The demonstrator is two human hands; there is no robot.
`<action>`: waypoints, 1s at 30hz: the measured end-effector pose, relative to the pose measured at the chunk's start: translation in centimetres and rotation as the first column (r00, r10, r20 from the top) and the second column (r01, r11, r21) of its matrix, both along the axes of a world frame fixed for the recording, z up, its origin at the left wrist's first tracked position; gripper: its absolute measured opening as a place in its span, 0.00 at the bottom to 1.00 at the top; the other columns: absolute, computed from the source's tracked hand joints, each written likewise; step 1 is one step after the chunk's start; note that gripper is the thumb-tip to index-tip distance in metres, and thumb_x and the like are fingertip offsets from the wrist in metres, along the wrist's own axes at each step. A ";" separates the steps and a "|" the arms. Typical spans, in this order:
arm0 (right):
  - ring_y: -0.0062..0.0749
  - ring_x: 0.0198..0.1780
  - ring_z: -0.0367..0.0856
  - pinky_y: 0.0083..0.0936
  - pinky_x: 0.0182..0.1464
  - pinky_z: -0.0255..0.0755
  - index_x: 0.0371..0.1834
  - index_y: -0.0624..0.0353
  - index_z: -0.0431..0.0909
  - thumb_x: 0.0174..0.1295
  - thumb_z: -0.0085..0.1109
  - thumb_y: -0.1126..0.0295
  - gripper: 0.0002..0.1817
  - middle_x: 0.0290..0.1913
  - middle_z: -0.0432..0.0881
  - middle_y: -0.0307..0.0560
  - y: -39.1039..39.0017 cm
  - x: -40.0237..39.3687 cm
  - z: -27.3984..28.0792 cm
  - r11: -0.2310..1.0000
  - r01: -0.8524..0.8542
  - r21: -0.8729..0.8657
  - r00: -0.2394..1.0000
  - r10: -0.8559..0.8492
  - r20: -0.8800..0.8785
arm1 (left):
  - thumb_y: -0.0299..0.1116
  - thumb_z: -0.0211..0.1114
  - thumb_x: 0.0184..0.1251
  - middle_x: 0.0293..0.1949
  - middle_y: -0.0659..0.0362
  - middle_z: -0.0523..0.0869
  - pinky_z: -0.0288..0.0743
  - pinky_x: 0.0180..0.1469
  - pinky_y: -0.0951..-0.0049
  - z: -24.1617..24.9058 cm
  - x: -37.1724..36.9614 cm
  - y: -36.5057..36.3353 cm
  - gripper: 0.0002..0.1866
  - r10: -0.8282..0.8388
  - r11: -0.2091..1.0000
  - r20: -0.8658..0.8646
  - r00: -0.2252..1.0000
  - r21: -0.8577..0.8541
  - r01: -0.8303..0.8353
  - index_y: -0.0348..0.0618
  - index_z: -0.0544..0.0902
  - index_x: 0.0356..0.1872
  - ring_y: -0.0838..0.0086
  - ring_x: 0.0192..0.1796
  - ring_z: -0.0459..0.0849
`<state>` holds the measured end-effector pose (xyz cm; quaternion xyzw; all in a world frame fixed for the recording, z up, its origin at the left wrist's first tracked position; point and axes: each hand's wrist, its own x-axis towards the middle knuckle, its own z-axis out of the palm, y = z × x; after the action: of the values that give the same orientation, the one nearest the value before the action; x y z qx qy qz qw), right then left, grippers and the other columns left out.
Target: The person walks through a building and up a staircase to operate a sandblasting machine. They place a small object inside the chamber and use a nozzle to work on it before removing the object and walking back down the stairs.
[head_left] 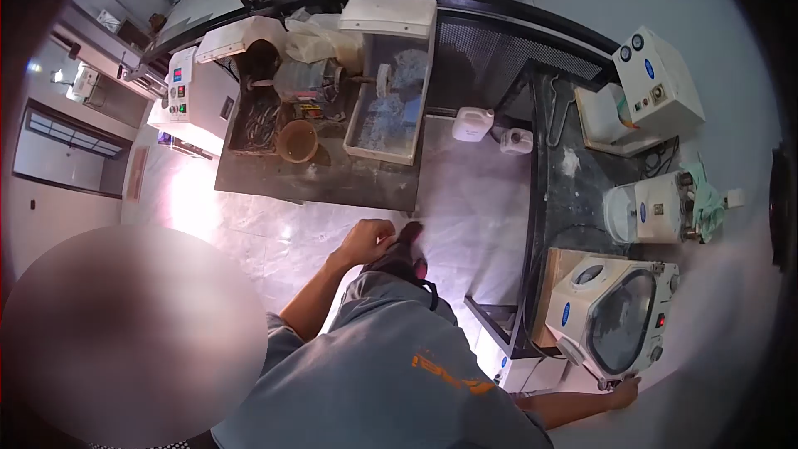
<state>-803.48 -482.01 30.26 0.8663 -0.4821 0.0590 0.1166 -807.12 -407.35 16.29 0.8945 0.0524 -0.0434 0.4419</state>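
My right hand (625, 392) reaches to the lower corner of a white benchtop machine (568, 293). Its fingers are closed at a small dark knob (611, 383) there, partly hidden by the fingers. The machine has a large tinted window (622, 321), a round gauge (588, 275) and a red-lit switch (662, 321). My left hand (370, 241) hangs in front of my body, above the floor, with its fingers curled in. Nothing shows in it, and it touches no equipment.
A dark workbench (316, 180) ahead bears a brown bowl (298, 141), a white-rimmed tray (378, 152) and a control-panel machine (179, 104) beside it. White jugs (473, 124) stand on the floor. The right bench (573, 208) carries another gauge-fronted machine (657, 83) and a pump-like unit (661, 209).
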 end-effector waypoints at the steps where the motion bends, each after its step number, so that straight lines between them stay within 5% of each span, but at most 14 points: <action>1: 0.56 0.50 0.85 0.48 0.57 0.74 0.49 0.51 0.88 0.68 0.44 0.39 0.31 0.48 0.88 0.53 -2.9 -0.5 -1.9 0.995 0.042 0.090 0.982 -0.058 0.179 | 0.30 0.68 0.64 0.30 0.51 0.87 0.80 0.38 0.65 0.6 -0.5 0.2 0.06 0.029 1.000 -0.006 1.000 0.005 -0.029 0.38 0.85 0.35 0.62 0.34 0.88; 4: 0.50 0.45 0.88 0.44 0.51 0.78 0.47 0.49 0.89 0.65 0.50 0.38 0.29 0.43 0.90 0.48 -2.5 -1.0 -3.7 0.983 0.183 -0.025 0.890 -0.155 0.428 | 0.30 0.67 0.65 0.30 0.51 0.87 0.80 0.38 0.65 1.5 -1.2 0.6 0.06 0.109 0.993 0.000 0.994 -0.038 -0.109 0.38 0.85 0.36 0.62 0.34 0.88; 7: 0.43 0.37 0.89 0.42 0.39 0.81 0.39 0.47 0.91 0.59 0.58 0.38 0.26 0.35 0.91 0.43 -4.7 -1.5 -6.7 0.964 0.164 -0.208 0.779 0.003 0.627 | 0.31 0.67 0.65 0.33 0.50 0.88 0.81 0.40 0.63 3.0 -1.4 1.0 0.07 0.136 0.988 -0.006 0.991 -0.077 -0.136 0.37 0.86 0.37 0.62 0.36 0.88; 10: 0.39 0.39 0.89 0.34 0.41 0.80 0.42 0.45 0.91 0.60 0.62 0.44 0.20 0.39 0.91 0.39 -4.1 -1.2 -8.2 0.949 0.219 -0.226 0.678 0.018 0.735 | 0.31 0.67 0.65 0.33 0.50 0.88 0.80 0.40 0.62 2.2 -1.9 1.9 0.07 0.110 0.992 0.032 0.993 -0.060 -0.108 0.38 0.85 0.37 0.60 0.35 0.88; 13: 0.38 0.33 0.89 0.37 0.34 0.81 0.35 0.46 0.92 0.55 0.67 0.45 0.18 0.32 0.90 0.38 -7.6 -1.2 -10.3 0.920 0.249 -0.303 0.647 0.075 0.759 | 0.31 0.67 0.64 0.32 0.49 0.88 0.80 0.40 0.61 2.4 -3.0 3.4 0.07 0.131 0.988 0.025 0.991 -0.086 -0.129 0.38 0.85 0.36 0.58 0.36 0.88; 15: 0.35 0.33 0.89 0.36 0.35 0.81 0.39 0.43 0.91 0.53 0.70 0.46 0.18 0.33 0.90 0.35 -11.4 -0.4 -12.8 0.936 0.230 -0.266 0.533 0.108 0.839 | 0.33 0.67 0.64 0.33 0.49 0.88 0.80 0.40 0.59 2.0 -4.2 5.2 0.07 0.154 0.986 0.030 0.988 -0.070 -0.151 0.39 0.85 0.37 0.57 0.36 0.88; 17: 0.42 0.21 0.71 0.49 0.27 0.65 0.23 0.53 0.74 0.51 0.72 0.36 0.30 0.20 0.74 0.45 -2.1 0.1 -9.4 0.803 0.218 -0.554 0.428 0.432 0.794 | 0.32 0.67 0.64 0.33 0.49 0.88 0.80 0.41 0.61 1.5 -5.4 7.6 0.08 0.187 0.982 0.038 0.982 -0.016 -0.187 0.38 0.85 0.37 0.59 0.37 0.88; 18: 0.42 0.21 0.71 0.49 0.27 0.65 0.23 0.53 0.74 0.51 0.72 0.36 0.30 0.20 0.74 0.45 -1.0 0.3 -8.9 0.802 0.198 -0.564 0.419 0.451 0.788 | 0.32 0.68 0.64 0.33 0.50 0.88 0.80 0.42 0.62 1.3 -5.8 8.1 0.08 0.193 0.981 0.035 0.981 -0.004 -0.193 0.38 0.86 0.38 0.60 0.37 0.88; 20: 0.45 0.29 0.76 0.48 0.33 0.69 0.29 0.56 0.75 0.57 0.71 0.44 0.25 0.27 0.77 0.48 -1.3 -0.1 -8.6 0.860 0.202 -0.468 0.490 0.325 0.809 | 0.32 0.68 0.63 0.34 0.49 0.88 0.80 0.41 0.62 1.6 -6.6 9.8 0.08 0.251 0.968 0.089 0.964 -0.008 -0.251 0.38 0.86 0.38 0.59 0.37 0.87; 22: 0.33 0.34 0.89 0.34 0.36 0.81 0.39 0.41 0.91 0.56 0.69 0.48 0.15 0.35 0.90 0.33 -6.7 0.3 -10.2 0.906 0.271 -0.325 0.704 0.043 0.709 | 0.31 0.67 0.63 0.34 0.49 0.87 0.79 0.40 0.62 3.3 -7.0 11.0 0.07 0.312 0.950 0.052 0.949 -0.013 -0.312 0.38 0.86 0.37 0.58 0.35 0.87; 24: 0.31 0.36 0.89 0.33 0.39 0.81 0.42 0.40 0.91 0.65 0.62 0.52 0.12 0.40 0.90 0.32 -8.4 0.8 -10.7 0.923 0.288 -0.257 0.691 -0.014 0.723 | 0.30 0.67 0.63 0.33 0.49 0.87 0.79 0.40 0.62 2.9 -7.0 12.0 0.06 0.324 0.945 0.102 0.941 0.000 -0.326 0.38 0.86 0.36 0.58 0.36 0.87; 30: 0.41 0.37 0.88 0.38 0.40 0.85 0.47 0.45 0.90 0.68 0.55 0.60 0.14 0.42 0.90 0.44 -0.8 -0.4 -5.7 0.987 0.148 0.054 0.653 -0.139 0.744 | 0.30 0.68 0.63 0.33 0.51 0.88 0.79 0.39 0.65 3.7 -5.4 12.8 0.06 0.326 0.945 0.174 0.929 -0.029 -0.326 0.38 0.87 0.36 0.61 0.35 0.87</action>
<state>-803.87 -482.78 24.55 0.7247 -0.5542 0.4014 -0.0815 -812.54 -394.59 19.95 0.8736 0.1611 0.1098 0.4459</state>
